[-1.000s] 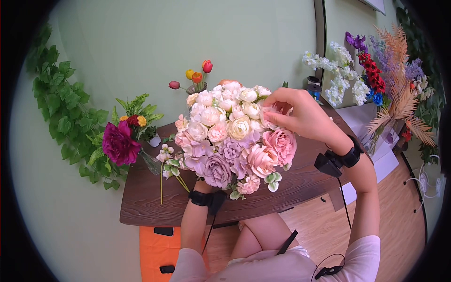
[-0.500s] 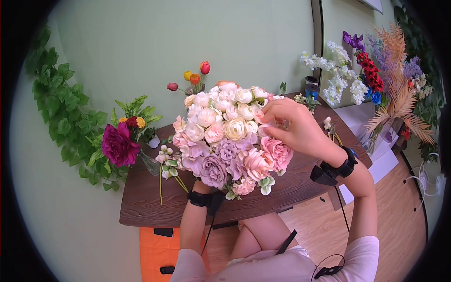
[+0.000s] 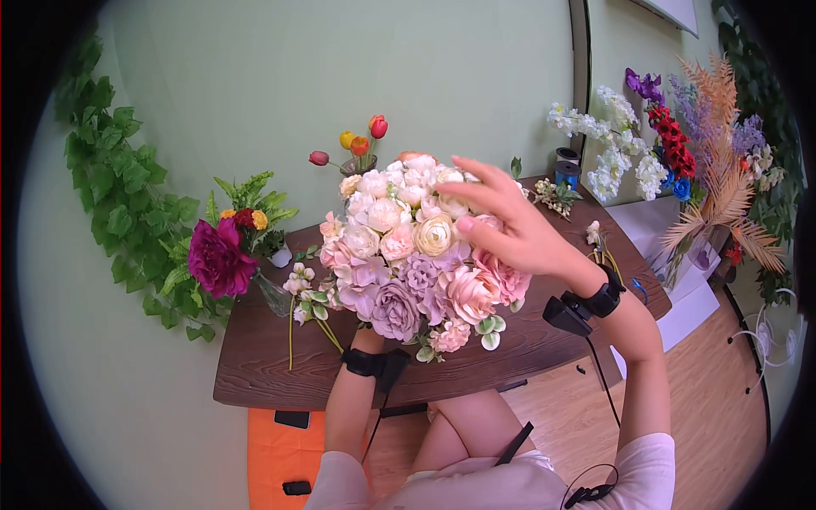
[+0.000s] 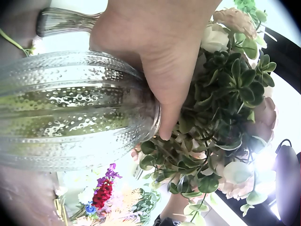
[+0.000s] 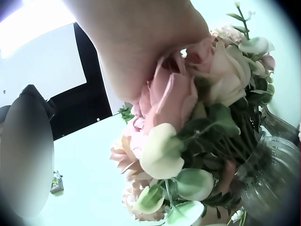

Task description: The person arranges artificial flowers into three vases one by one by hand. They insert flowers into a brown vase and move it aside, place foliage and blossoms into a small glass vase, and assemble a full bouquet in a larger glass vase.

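Observation:
A dense bouquet (image 3: pixel 416 276) of white, cream, pink and lilac artificial flowers stands over the table, its leaves and stems set in a ribbed glass vase (image 4: pixel 61 110). My left hand (image 4: pixel 155 52) grips the vase around its neck, the thumb at the rim below the leaves. In the head view the flowers hide that hand beyond the wrist. Over the bouquet's right side, my right hand (image 3: pixel 518 225) has its fingers spread and fairly straight, close above the white and pink blossoms, with nothing held. A large pink rose (image 5: pixel 171 96) lies just under it in the right wrist view.
On the dark wooden table (image 3: pixel 280 370), cut sprigs (image 3: pixel 302 293) lie to the left beside a magenta flower (image 3: pixel 223 257) in a glass vase. Tulips (image 3: pixel 360 146) stand behind the bouquet. Spools (image 3: pixel 567 167) and a leafy sprig (image 3: pixel 557 197) are at the back right, with tall flowers (image 3: pixel 676 144) beyond.
My right hand's fingers, earlier bent together at a blossom on the bouquet's right side, have spread and reached left over the white flowers. My left arm has stayed in place.

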A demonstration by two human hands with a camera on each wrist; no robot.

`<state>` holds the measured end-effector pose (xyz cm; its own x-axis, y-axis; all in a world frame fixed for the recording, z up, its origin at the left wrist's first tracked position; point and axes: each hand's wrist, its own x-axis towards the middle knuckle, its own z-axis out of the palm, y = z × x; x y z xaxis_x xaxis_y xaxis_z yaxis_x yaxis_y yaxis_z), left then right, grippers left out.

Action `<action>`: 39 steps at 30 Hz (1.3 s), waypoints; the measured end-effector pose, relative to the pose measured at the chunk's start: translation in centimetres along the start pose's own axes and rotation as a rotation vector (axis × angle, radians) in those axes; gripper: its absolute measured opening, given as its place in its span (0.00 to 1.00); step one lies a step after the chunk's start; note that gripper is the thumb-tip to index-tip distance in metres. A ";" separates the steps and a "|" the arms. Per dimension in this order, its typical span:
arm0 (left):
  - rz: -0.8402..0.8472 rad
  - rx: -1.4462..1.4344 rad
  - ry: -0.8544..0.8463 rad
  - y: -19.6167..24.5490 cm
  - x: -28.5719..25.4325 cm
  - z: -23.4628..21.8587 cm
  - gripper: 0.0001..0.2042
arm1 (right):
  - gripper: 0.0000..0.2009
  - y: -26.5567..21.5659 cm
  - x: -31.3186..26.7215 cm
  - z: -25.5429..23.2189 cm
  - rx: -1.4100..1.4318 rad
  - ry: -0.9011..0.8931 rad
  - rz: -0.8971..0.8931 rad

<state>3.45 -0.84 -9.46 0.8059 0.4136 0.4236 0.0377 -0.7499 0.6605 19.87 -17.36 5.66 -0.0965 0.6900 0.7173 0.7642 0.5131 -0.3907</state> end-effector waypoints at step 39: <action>-0.029 0.099 -0.158 -0.4 -1.0 0.6 0.12 | 0.25 4.2 -1.2 1.7 0.340 -0.034 0.282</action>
<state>2.96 -1.20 -10.52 0.8863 0.3554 0.2969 0.1142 -0.7891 0.6035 22.07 -15.17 2.15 0.0601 0.8407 0.5381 0.5109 0.4372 -0.7401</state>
